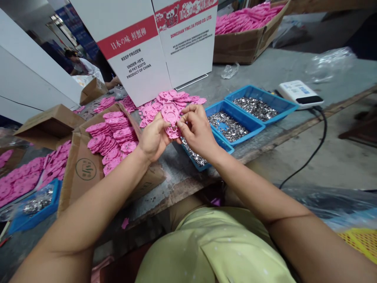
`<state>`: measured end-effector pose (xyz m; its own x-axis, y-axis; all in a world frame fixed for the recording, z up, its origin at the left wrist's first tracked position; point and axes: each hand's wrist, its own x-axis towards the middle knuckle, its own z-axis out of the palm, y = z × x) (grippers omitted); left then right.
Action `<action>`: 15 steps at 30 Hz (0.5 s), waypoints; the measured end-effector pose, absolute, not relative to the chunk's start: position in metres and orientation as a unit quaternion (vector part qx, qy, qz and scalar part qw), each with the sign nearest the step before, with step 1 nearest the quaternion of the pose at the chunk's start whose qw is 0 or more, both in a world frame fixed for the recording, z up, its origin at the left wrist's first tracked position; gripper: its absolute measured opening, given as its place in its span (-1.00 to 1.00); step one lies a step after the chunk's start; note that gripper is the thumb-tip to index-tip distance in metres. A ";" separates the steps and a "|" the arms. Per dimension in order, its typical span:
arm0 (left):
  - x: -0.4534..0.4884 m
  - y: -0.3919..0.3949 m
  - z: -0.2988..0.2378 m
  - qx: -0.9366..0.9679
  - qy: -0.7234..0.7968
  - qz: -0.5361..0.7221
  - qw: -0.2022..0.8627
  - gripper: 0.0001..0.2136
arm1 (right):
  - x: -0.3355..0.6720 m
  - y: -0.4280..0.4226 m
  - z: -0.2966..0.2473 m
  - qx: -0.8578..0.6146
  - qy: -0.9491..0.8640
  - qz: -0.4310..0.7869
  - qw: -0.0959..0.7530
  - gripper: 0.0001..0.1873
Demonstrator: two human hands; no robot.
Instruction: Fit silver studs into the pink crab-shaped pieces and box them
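My left hand (155, 137) grips a flat pink piece (170, 113) with raised oval shapes and a rounded top, thumb pressed on its face. My right hand (198, 127) is closed in a pinch at the lower right of this piece. Something small and metallic-looking shows by the right fingertips, too small to make out. Behind both hands lies a loose pile of similar pink pieces (150, 112). Below my right hand is a blue tray of small shiny metal parts (193, 153), partly hidden by that hand.
More blue trays (249, 137) (287, 112) of metal parts stand to the right, near a white scale (300, 93) with a black cable. A cardboard box (75, 173) of stacked pink pieces is at left. Tall white cartons (141, 88) stand behind; another full box (235, 51) sits farther back.
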<state>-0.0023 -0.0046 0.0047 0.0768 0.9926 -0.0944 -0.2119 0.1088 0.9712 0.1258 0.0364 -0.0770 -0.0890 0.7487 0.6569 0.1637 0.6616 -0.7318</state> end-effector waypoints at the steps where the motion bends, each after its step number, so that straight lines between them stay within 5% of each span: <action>1: -0.003 -0.004 0.004 0.434 0.448 0.510 0.593 -0.60 | 0.126 0.037 -0.077 -0.329 -0.696 0.248 0.589 -0.81; 15: -0.004 -0.004 -0.005 0.475 0.470 0.507 0.545 -0.47 | 0.122 0.036 -0.079 -0.347 -0.713 0.167 0.586 -0.89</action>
<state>-0.0042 -0.0036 -0.0046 0.0452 0.9985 -0.0312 -0.1070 0.0358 0.9936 0.1223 0.0360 -0.0789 -0.0730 0.6909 0.7193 0.3001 0.7030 -0.6448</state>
